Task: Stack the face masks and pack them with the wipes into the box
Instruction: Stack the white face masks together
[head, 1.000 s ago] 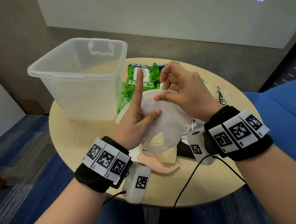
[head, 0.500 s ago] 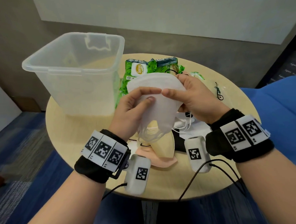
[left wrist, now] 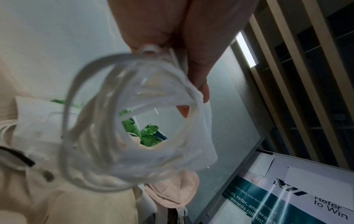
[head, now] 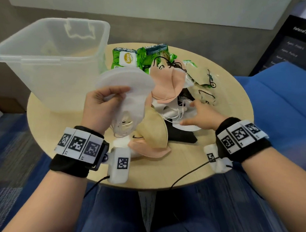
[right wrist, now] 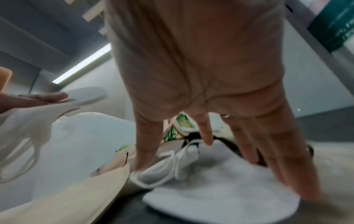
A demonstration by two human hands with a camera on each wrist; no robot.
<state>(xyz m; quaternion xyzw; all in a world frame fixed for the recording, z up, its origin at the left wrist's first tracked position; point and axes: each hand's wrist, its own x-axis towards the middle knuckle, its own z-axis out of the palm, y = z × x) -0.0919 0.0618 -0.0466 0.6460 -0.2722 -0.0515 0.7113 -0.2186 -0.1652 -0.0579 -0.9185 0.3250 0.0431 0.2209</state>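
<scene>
My left hand (head: 103,102) pinches a stack of white face masks (head: 125,85) above the round table; the masks' ear loops (left wrist: 91,121) dangle close to the left wrist camera. My right hand (head: 197,112) reaches down with straight spread fingers (right wrist: 145,148) onto a white mask (right wrist: 220,189) lying on the pile. Pink (head: 166,84), beige (head: 152,131) and black (head: 180,134) masks lie mixed in the middle of the table. Green wipes packs (head: 129,58) sit behind the pile. The clear plastic box (head: 47,55) stands open at the left.
The round wooden table (head: 185,166) has bare surface along its near edge. More beige masks with black loops (head: 205,86) lie at the right. A blue seat (head: 278,102) is beyond the table's right edge. Cables run from both wrist cameras.
My right hand let go of the white stack and dropped to the pile on the right. The left hand now holds the stack alone, further left.
</scene>
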